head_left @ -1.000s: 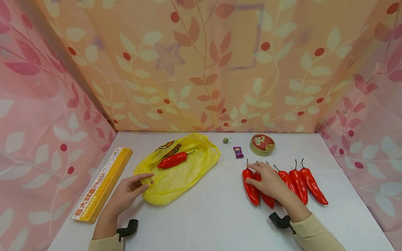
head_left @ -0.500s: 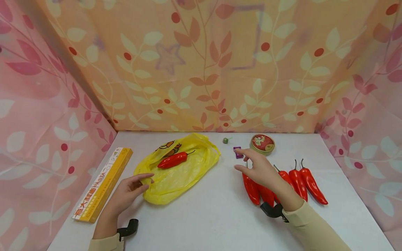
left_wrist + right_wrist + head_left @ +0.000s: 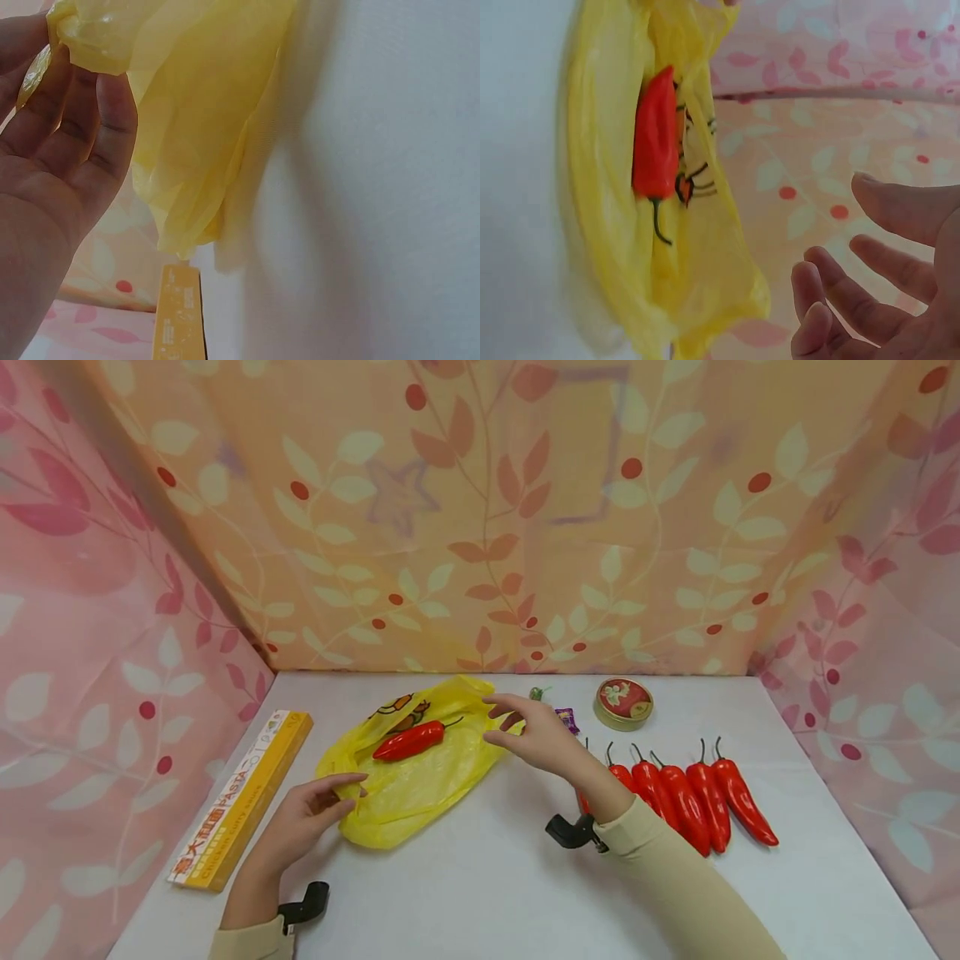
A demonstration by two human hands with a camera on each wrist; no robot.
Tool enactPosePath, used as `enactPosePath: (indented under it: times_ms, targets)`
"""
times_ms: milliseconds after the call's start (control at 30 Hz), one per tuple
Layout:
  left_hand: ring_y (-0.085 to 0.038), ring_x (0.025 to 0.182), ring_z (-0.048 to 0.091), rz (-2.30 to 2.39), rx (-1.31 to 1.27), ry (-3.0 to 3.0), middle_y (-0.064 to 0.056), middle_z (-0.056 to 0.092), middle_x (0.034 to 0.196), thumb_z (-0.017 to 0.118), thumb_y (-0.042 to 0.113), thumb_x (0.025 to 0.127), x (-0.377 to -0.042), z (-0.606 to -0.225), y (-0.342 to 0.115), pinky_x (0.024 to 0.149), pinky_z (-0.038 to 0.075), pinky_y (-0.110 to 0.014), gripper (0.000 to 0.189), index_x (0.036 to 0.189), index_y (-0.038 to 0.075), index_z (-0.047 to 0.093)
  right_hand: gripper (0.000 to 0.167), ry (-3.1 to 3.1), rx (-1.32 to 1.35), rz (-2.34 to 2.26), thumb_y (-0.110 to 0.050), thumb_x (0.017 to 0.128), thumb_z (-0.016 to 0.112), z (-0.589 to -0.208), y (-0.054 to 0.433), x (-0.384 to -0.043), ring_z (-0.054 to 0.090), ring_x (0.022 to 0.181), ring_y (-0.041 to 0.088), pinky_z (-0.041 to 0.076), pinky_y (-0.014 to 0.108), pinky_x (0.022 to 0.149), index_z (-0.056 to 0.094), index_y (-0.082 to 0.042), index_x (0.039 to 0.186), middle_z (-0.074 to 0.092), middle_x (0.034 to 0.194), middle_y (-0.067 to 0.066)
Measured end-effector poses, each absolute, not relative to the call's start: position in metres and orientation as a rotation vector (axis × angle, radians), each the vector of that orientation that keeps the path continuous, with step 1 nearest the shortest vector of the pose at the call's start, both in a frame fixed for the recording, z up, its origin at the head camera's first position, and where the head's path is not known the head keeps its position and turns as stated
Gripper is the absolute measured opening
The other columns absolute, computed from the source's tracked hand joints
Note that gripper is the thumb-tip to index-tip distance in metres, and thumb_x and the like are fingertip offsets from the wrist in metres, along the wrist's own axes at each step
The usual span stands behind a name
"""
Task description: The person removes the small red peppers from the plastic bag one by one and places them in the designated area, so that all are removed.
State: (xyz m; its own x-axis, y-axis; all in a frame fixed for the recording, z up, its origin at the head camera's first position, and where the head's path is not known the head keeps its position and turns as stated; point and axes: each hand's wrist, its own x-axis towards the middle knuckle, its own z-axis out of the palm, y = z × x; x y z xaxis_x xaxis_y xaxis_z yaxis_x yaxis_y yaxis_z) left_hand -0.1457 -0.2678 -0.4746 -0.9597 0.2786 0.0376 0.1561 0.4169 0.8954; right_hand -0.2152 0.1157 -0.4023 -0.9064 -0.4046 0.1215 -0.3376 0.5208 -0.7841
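Note:
A yellow plastic bag [image 3: 405, 814] lies spread on the table, its left edge pinched between the thumb and fingers of my left hand [image 3: 303, 822]. In the left wrist view the bag's thin film [image 3: 202, 112] hangs from those fingers. One red chili pepper [image 3: 408, 741] lies on the bag, its dark stem pointing right; the right wrist view shows the same pepper [image 3: 656, 139]. My right hand [image 3: 543, 739] hovers at the bag's right end, fingers spread and holding nothing. Several more red peppers [image 3: 686, 806] form a row at the right, the leftmost partly hidden behind my right wrist.
A yellow and white pasta box [image 3: 243, 802] lies left of my left hand. Behind my right hand are a purple wrapped candy [image 3: 567, 720], a small green item [image 3: 536, 693] and a round red tin [image 3: 624, 703]. Patterned cloth [image 3: 480, 527] walls the back and sides.
My right hand has left the pepper row and moved left past the purple candy to the bag's right end, with nothing in its fingers. My left hand keeps its place at the bag.

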Motion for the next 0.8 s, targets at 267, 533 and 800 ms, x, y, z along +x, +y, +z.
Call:
enactPosePath:
  times_ms: [267, 533, 800]
  targets:
    - [-0.016, 0.095, 0.065, 1.614, 0.438, 2.54, -0.018, 0.07, 0.121, 0.066, 0.017, 0.099, -0.148, -0.476, -0.268, 0.084, 0.056, -0.021, 0.037, 0.133, 0.007, 0.064, 0.054, 2.494, -0.573, -1.443, -0.029, 0.091, 0.075, -0.425, 0.069, -0.241, 0.066, 0.108, 0.027, 0.057, 0.037, 0.093, 0.058, -0.017, 0.141, 0.069, 0.126, 0.011]
    - [-0.015, 0.095, 0.065, 1.63, 0.417, 2.515, -0.016, 0.071, 0.122, 0.067, 0.018, 0.098, -0.146, -0.476, -0.269, 0.084, 0.056, -0.022, 0.034, 0.132, 0.017, 0.066, 0.062, 2.435, -0.388, -1.44, -0.031, 0.091, 0.076, -0.454, 0.038, -0.263, 0.061, 0.117, 0.031, 0.055, 0.042, 0.094, 0.053, -0.014, 0.145, 0.064, 0.131, 0.017]
    - [-0.016, 0.093, 0.064, 1.618, 0.43, 2.533, -0.013, 0.072, 0.118, 0.066, 0.017, 0.098, -0.146, -0.475, -0.27, 0.083, 0.055, -0.02, 0.037, 0.133, 0.005, 0.063, 0.072, 2.328, -0.148, -1.506, -0.029, 0.089, 0.078, -0.477, 0.017, -0.272, 0.063, 0.093, 0.026, 0.056, 0.034, 0.077, 0.045, -0.017, 0.152, 0.064, 0.115, 0.011]
